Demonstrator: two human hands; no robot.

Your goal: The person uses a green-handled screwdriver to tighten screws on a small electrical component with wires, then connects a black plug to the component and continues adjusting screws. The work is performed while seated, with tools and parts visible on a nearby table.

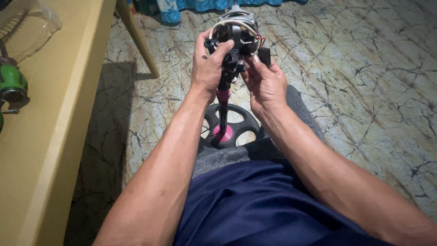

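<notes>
Black motor assembly (236, 32) with exposed white and red wires, mounted atop a slim black-and-magenta stem (223, 107); looks like the head of a small stand fan. Held up over the marbled stone floor (364, 91), in front of the seated person's knees. Stem runs down to a round black spoked base (241, 125) with a magenta collar, resting on the floor beside a grey cloth.

Left hand (207, 68): clamped around the neck where stem meets motor, thumb pressed against the housing. Right hand (266, 82): fingers pinched together on a small black rectangular block (264, 57) at the motor's side, apparently tied to the red wire.

Handling judgement: top-heavy, the motor being the dense part; stem stiff, base steadying it. Wires thin and likely fragile at their joints, so not a place to pull. Safest hold seems to be the neck or stem, as the left hand has it; housing edges look hard and not slippery.

Surroundings: yellow wooden table (54, 136) along the left; near its far left edge a green-and-black tool (11, 84) and a clear plastic cover (27, 23). Blue fabric (191, 7) at the far wall. Navy shorts (255, 205) in the foreground.
</notes>
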